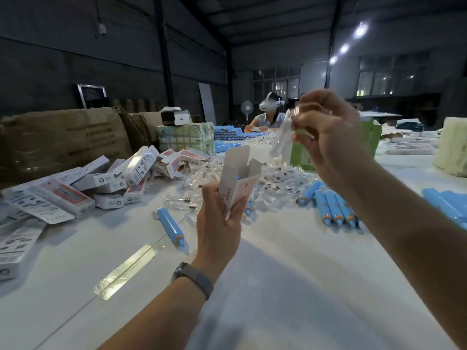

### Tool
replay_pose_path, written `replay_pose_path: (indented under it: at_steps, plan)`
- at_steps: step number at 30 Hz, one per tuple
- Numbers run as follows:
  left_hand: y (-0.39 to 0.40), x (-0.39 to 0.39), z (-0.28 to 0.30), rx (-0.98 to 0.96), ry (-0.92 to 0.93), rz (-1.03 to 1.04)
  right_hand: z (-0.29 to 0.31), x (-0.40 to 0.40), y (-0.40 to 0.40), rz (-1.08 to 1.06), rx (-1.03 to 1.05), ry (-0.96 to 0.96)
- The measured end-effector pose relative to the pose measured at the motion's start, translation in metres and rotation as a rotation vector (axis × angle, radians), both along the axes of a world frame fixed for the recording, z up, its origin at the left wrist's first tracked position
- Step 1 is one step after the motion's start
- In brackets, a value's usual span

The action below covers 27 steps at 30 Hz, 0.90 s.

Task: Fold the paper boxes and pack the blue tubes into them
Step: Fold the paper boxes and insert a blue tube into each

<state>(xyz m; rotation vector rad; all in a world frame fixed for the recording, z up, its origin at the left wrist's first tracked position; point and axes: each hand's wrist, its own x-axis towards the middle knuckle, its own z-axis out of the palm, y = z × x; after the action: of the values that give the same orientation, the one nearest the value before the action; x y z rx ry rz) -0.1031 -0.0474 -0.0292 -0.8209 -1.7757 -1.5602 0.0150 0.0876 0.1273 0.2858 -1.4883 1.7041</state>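
packed boxes [83,190] heaped far left | lone blue tube [171,226] lying on table [278,286] | left hand [219,223] clasps open-topped paper box [237,183] upright by its lower body; thin card, light, crushable, hold by edges | right hand [331,137] pinches clear sachet [283,133] above box; limp, slippery | more tubes [333,205] right.

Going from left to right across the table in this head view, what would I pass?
Pile of folded white boxes → single blue tube → left hand holding an open paper box → row of blue tubes → more blue tubes at the right edge.
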Motion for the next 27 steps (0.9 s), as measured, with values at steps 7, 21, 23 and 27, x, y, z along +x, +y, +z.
replay_pose_path:
  at_steps: [7, 21, 23, 27]
  plan:
    - [0.002, 0.005, 0.0, 0.018, -0.04, 0.01, -0.005, 0.003, -0.012, 0.133, 0.027, -0.029]
    - [0.0, 0.015, 0.008, -0.035, -0.026, -0.057, -0.053, -0.024, -0.005, -0.749, 1.069, 0.139]
    - [0.0, 0.016, 0.009, -0.037, -0.03, -0.068, -0.055, -0.024, -0.005, -0.796, 1.149, 0.089]
    - [0.0, 0.017, 0.01, -0.059, -0.041, -0.101, -0.056, -0.02, -0.002, -0.656, 1.203, -0.084]
